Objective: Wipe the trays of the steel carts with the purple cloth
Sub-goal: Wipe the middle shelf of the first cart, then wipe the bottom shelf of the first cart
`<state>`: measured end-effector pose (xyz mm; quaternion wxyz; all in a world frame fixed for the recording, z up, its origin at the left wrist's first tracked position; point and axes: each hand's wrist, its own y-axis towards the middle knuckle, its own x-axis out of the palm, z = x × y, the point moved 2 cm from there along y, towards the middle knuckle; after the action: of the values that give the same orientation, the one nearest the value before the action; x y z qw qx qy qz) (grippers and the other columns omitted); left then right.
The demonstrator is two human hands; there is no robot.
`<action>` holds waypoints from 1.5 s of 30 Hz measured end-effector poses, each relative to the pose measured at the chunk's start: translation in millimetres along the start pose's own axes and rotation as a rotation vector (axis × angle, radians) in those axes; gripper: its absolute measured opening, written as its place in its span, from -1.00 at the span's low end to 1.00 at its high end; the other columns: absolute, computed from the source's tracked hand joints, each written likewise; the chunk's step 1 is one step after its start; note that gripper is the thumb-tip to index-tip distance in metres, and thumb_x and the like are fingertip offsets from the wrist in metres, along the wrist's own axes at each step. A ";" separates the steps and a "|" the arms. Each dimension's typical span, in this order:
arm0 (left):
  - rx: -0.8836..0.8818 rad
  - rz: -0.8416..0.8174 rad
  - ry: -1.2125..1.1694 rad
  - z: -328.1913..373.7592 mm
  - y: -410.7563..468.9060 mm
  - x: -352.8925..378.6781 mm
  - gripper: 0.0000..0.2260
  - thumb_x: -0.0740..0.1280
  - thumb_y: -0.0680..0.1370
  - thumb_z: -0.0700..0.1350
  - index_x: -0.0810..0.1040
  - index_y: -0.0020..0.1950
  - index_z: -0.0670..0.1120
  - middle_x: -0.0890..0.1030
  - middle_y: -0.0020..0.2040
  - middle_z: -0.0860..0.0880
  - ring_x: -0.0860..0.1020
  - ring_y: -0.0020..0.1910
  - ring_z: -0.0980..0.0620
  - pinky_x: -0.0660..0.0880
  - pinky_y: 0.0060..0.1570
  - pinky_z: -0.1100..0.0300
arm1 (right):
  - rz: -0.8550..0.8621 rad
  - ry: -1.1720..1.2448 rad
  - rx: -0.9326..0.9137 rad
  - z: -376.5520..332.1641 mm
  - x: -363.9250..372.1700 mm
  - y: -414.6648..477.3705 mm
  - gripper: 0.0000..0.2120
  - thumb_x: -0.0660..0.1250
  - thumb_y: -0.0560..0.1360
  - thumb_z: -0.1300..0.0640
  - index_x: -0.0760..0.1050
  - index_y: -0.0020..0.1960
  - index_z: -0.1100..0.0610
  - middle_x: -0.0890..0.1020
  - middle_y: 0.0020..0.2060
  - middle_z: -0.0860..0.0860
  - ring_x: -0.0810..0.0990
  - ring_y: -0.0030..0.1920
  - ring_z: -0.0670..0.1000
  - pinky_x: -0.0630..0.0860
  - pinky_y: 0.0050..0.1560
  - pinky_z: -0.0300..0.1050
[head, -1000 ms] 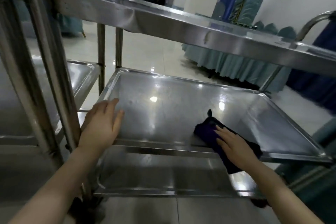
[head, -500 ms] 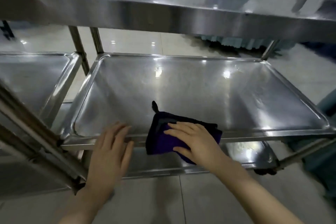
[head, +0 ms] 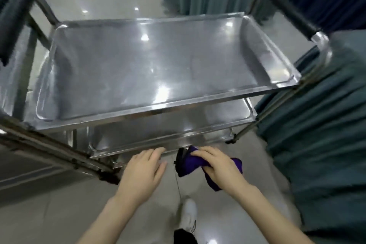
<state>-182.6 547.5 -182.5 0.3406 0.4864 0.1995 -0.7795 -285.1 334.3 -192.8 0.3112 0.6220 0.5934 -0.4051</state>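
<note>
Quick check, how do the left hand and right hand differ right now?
The left hand holds nothing; the right hand grips the bunched purple cloth. The left hand's fingers lie straight toward the lower steel tray's rim; the right hand's fingers curl round the fabric. Both are bare, palms down.

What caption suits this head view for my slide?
Right hand grips purple cloth at the lower tray's front rim; left hand open at that rim.
</note>
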 end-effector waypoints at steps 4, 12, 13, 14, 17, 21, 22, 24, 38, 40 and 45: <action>-0.075 -0.094 -0.240 89.9 16.3 -64.5 -0.65 0.16 0.60 0.16 0.41 0.33 0.08 0.63 0.05 0.06 0.56 0.07 0.04 0.46 0.06 0.10 | 0.108 0.050 0.067 -30.4 -106.6 -60.9 -0.56 0.33 0.51 0.20 0.46 0.36 -0.06 0.49 0.29 -0.12 0.46 0.27 -0.01 0.43 0.21 -0.02; 0.003 -0.213 -0.855 264.7 72.1 -116.9 -0.64 0.41 0.35 0.18 0.50 0.13 0.26 0.61 0.10 0.17 0.56 0.10 0.26 0.50 0.06 0.29 | 0.345 0.085 0.156 -17.5 -258.8 -124.3 -0.55 0.34 0.51 0.17 0.44 0.36 -0.10 0.51 0.27 -0.15 0.47 0.27 -0.05 0.45 0.24 0.03; 0.031 -0.202 -0.876 283.5 80.9 -117.9 -0.65 0.44 0.35 0.10 0.51 0.12 0.25 0.62 0.10 0.16 0.57 0.10 0.21 0.52 0.10 0.19 | 0.351 0.093 0.167 -9.1 -272.8 -128.0 -0.55 0.34 0.51 0.14 0.43 0.37 -0.11 0.50 0.27 -0.15 0.47 0.27 -0.06 0.44 0.25 0.02; 0.052 -0.191 -0.904 301.2 90.8 -118.2 -0.66 0.47 0.37 0.01 0.52 0.11 0.23 0.63 0.08 0.14 0.59 0.09 0.16 0.54 0.10 0.12 | 0.356 0.100 0.179 0.9 -286.9 -131.2 -0.54 0.35 0.51 0.12 0.42 0.38 -0.11 0.50 0.27 -0.15 0.47 0.27 -0.07 0.44 0.26 -0.01; 0.102 -0.188 -0.922 350.6 119.8 -114.5 -0.64 0.47 0.41 -0.21 0.53 0.08 0.17 0.66 -0.01 0.12 0.63 0.02 0.06 0.61 -0.01 0.07 | 0.349 0.109 0.218 36.6 -324.7 -143.8 -0.45 0.42 0.47 0.05 0.37 0.42 -0.13 0.47 0.30 -0.16 0.45 0.28 -0.12 0.41 0.30 -0.10; 0.224 -0.180 -0.794 413.2 162.5 -113.0 -0.60 0.43 0.41 -0.26 0.47 0.09 0.17 0.64 0.01 0.05 0.62 0.00 0.02 0.59 0.01 -0.08 | 0.289 0.152 0.213 92.2 -375.3 -160.8 -0.34 0.48 0.39 -0.13 0.31 0.42 -0.22 0.37 0.36 -0.21 0.36 0.31 -0.21 0.37 0.34 -0.16; 0.263 -0.190 -0.746 426.8 173.1 -113.3 -0.58 0.43 0.42 -0.26 0.44 0.09 0.19 0.64 0.00 0.04 0.62 -0.01 0.03 0.58 0.02 -0.08 | 0.277 0.162 0.204 105.8 -389.4 -162.0 -0.35 0.48 0.39 -0.15 0.31 0.41 -0.22 0.32 0.40 -0.20 0.34 0.34 -0.21 0.34 0.36 -0.17; 0.326 -0.252 -0.673 450.7 195.3 -112.3 -0.55 0.42 0.43 -0.28 0.37 0.09 0.19 0.66 -0.01 0.01 0.62 -0.04 -0.02 0.56 0.01 -0.10 | 0.288 0.165 0.196 130.6 -419.5 -157.6 -0.38 0.48 0.41 -0.13 0.31 0.40 -0.23 0.24 0.47 -0.19 0.27 0.41 -0.19 0.28 0.40 -0.15; 0.414 -0.302 -0.619 510.2 417.9 -96.5 -0.50 0.53 0.27 -0.17 0.33 0.00 0.18 0.69 -0.18 -0.02 0.57 -0.29 0.06 0.51 -0.17 0.09 | 0.052 0.187 0.171 269.2 -544.6 10.0 -0.68 0.57 0.32 -0.05 0.44 -0.09 -0.11 0.53 -0.14 -0.21 0.50 -0.11 -0.21 0.43 -0.06 -0.26; 0.399 -0.237 -0.675 515.9 455.3 -98.3 -0.50 0.56 0.26 -0.16 0.34 -0.03 0.18 0.68 -0.19 0.00 0.57 -0.29 0.11 0.49 -0.24 0.21 | 0.031 0.128 0.178 286.1 -567.1 40.2 -0.68 0.54 0.35 -0.03 0.37 -0.23 -0.08 0.47 -0.30 -0.17 0.44 -0.30 -0.21 0.36 -0.24 -0.24; 0.289 -0.057 -0.872 519.9 526.0 -90.4 -0.53 0.57 0.30 -0.19 0.42 0.05 0.12 0.64 -0.08 -0.01 0.59 -0.19 0.03 0.51 -0.21 0.14 | 0.126 0.272 0.181 329.9 -602.4 92.0 -0.66 0.48 0.44 0.16 0.29 -0.26 0.04 0.37 -0.40 -0.13 0.33 -0.43 -0.25 0.27 -0.36 -0.32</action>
<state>-98.1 -118.1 141.5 0.2997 0.1499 -0.0596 -0.9403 -218.9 -254.3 166.9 0.1957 0.7326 0.5510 -0.3485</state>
